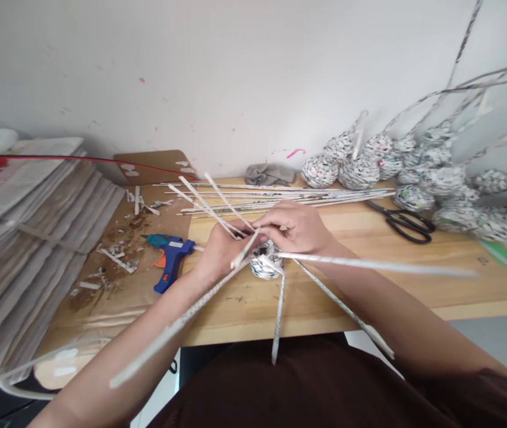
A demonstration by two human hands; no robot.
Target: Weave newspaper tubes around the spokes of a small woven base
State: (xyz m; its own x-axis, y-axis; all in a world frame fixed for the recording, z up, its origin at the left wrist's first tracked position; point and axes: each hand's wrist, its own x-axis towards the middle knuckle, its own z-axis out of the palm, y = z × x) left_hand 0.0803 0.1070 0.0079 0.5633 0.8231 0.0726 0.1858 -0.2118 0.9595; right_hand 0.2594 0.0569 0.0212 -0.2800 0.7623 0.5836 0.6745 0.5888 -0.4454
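- Woven paper ball (265, 268): located at the front of the desk (235, 324), between the two hands; its top opening faces up.
- Paper strips (279, 309): several radiate from the ball; some extend past the desk's front edge, others point toward the wall.
- Right hand (300, 227): positioned above the ball's right rim; thumb and fingers clamped on one paper strip.
- Left hand (225, 248): positioned at the ball's left rim; its fingers are partly hidden by strips, so whether they are apart or together cannot be told.
- Hot glue gun (173, 261): blue body, orange trigger; lies to the left of the left hand, a white glue stick protruding from its rear.
- Loose paper tubes (289, 196): laid lengthwise behind the hands.
- Scissors (407, 226): black handles; placed right of the right hand, near the tubes' ends.
- Other woven paper balls (443, 180): grouped at right rear, several with long tails.
- Paper scraps (117, 260): scattered between the glue gun and the tied newspaper stack (34, 249).
- Grey cloth (270, 175): crumpled against the wall.
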